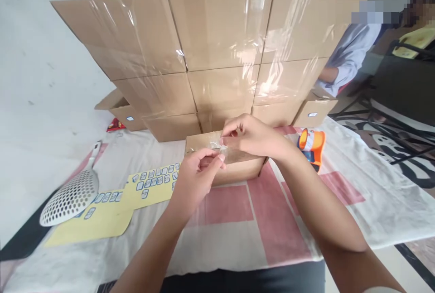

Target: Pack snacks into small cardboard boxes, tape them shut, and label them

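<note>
A small cardboard box [243, 171] lies closed on the cloth, with shiny clear tape on its top. Over its near left part, my left hand [199, 173] is closed, thumb and forefinger pinched together. My right hand [249, 136] pinches just above and to the right, its fingertips almost meeting the left ones. Between the fingertips shows a small piece of clear tape [223, 149]; whether it is still stuck to the box I cannot tell.
A wall of taped cardboard boxes [222, 30] stands behind. Left lie a white slotted skimmer [73, 195] and yellow sticker sheets [149, 189]. An orange tape dispenser [314, 146] sits right. Open cartons [127, 114] flank the wall. A person's sleeve [356, 48] shows behind, beside a dark chair [404, 84].
</note>
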Demonstrator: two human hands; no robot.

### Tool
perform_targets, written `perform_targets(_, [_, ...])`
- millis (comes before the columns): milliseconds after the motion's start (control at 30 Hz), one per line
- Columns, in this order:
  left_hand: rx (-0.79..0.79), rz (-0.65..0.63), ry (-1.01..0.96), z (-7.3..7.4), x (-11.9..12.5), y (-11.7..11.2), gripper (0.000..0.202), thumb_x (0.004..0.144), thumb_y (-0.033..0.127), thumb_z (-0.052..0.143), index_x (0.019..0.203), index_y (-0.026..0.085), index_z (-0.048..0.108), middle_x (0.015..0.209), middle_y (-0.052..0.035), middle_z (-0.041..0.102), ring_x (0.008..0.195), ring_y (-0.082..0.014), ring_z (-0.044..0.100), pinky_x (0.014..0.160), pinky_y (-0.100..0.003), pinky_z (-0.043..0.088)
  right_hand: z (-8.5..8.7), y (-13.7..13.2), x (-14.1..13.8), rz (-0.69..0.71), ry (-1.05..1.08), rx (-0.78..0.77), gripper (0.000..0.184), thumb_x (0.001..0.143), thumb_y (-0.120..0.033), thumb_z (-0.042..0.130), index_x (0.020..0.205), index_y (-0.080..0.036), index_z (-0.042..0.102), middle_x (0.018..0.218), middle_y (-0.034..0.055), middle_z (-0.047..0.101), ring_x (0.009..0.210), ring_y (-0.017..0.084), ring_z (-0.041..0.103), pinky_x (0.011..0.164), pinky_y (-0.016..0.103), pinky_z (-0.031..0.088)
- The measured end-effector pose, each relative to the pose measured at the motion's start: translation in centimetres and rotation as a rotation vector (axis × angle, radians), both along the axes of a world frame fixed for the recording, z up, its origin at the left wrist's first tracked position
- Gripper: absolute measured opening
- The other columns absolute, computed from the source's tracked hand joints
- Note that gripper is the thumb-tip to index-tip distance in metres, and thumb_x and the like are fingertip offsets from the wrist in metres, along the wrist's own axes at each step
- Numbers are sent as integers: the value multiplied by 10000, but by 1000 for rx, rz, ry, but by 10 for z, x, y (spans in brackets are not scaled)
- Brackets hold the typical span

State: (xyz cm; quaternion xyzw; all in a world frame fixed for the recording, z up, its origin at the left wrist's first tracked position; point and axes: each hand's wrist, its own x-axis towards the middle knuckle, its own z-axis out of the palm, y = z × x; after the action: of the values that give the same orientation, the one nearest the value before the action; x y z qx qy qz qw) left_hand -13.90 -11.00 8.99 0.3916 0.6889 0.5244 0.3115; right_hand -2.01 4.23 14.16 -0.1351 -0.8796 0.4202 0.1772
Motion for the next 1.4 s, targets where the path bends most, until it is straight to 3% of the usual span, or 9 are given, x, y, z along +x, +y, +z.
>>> perform_targets(200, [-32,120,162,-6,14,-1,240,927,464,626,881,234,674,846,-4,752,609,-112,570,567,-229,438,-11,12,-4,22,-86,-70,167,828,-216,611,728,-140,721,745,-9,608,688,112,501,617,267,345])
perform_targets(400, [-129,160,114,3,34,3,248,925,470,602,878,233,660,750,6,729,481,-96,466,469,-225,365,-10,16,11,34,-107,-117,169,813,-197,591,688,-148,694,705,-15,574,657,106,476,599,269,334])
perform_targets(467, [-151,137,81,4,43,5,219,929,446,590,1022,260,659,602,35,659,472,-113,484,455,-213,353,-11,22,15,-15,-94,-134,163,812,-207,602,672,-149,662,676,-26,537,632,96,453,579,265,314])
perform_targets(600, [-152,107,-17,-3,60,13,373,919,374,593,1279,277,593,462,87,539,435,-113,461,473,-204,361,-18,38,19,-51,-81,-143,171,805,-216,611,648,-150,629,639,-37,492,615,86,418,567,261,292])
perform_targets(867, [-221,143,-48,-4,59,21,409,924,446,600,1287,259,610,427,99,423,420,-113,409,463,-221,318,-28,44,13,-72,-111,-113,151,769,-182,593,635,-139,647,615,-36,488,613,89,419,584,272,292])
perform_targets(1000, [-116,225,67,-1,51,14,277,894,453,648,1093,279,730,504,75,345,482,-112,367,506,-244,341,-16,36,22,-7,-38,-133,184,807,-192,605,630,-148,627,623,-33,452,626,95,383,579,281,264])
perform_targets(1133, [9,307,367,-1,48,9,161,863,409,700,954,303,781,857,-17,620,750,-170,554,651,-294,438,-6,24,29,1,38,-95,222,833,-159,615,612,-156,597,624,-35,410,617,91,337,576,289,238])
perform_targets(1233, [92,326,497,-1,48,11,115,872,348,696,947,304,773,1129,-32,676,998,-220,615,752,-315,471,-7,21,28,-17,101,-87,212,834,-143,612,623,-158,596,634,-34,424,621,93,345,568,286,246])
perform_targets(1400, [109,353,461,0,52,15,108,924,277,624,950,275,729,1089,-4,738,999,-196,660,734,-295,462,-13,20,23,-21,167,-83,169,821,-144,593,654,-162,614,663,-26,489,628,99,390,570,284,264])
